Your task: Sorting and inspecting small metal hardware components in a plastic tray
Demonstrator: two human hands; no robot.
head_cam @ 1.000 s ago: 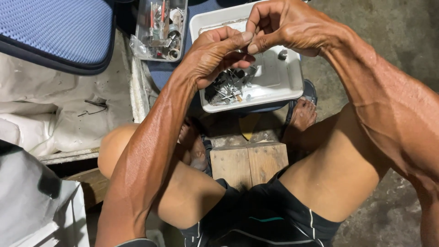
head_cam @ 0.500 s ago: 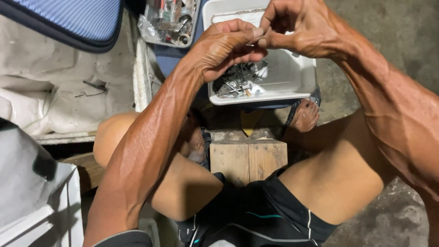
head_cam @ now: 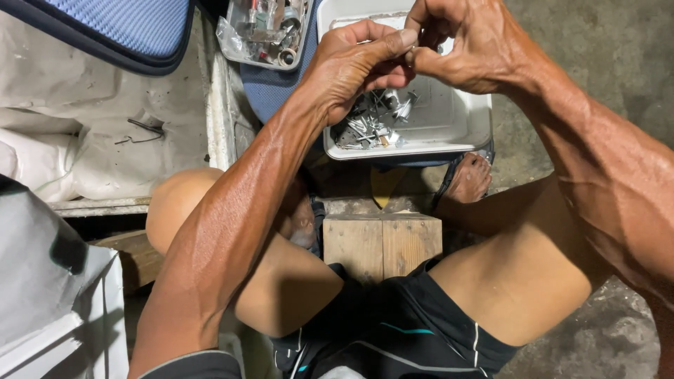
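Two bare knees are closest to me, and my black shorts (head_cam: 393,330) sit low between them. I am sitting on a wooden block (head_cam: 382,242), and its front edge shows just past the shorts. My one foot in a sandal (head_cam: 469,179) rests on the grey floor (head_cam: 597,42) just past the block, under the near edge of the tray.

Next comes the white plastic tray (head_cam: 456,130). It holds a little pile of metal bits (head_cam: 372,123), like screws and small parts, in its near left corner. My hands are up over the tray, not touching it.

My left hand (head_cam: 351,67) is curled, with the thumb and first finger pinched tight. My right hand (head_cam: 467,45) is curled too, and its fingertips (head_cam: 414,56) meet the left ones. Both hands pinch one tiny thing right where they meet, above the middle of the tray. It is too small and too hidden for me to tell what it is.

Farther off, to the left of the tray's far end, is a clear plastic box (head_cam: 263,31) full of small tools and parts. At the far left corner is a blue padded seat (head_cam: 119,28), and under it lies a white sheet (head_cam: 91,147).
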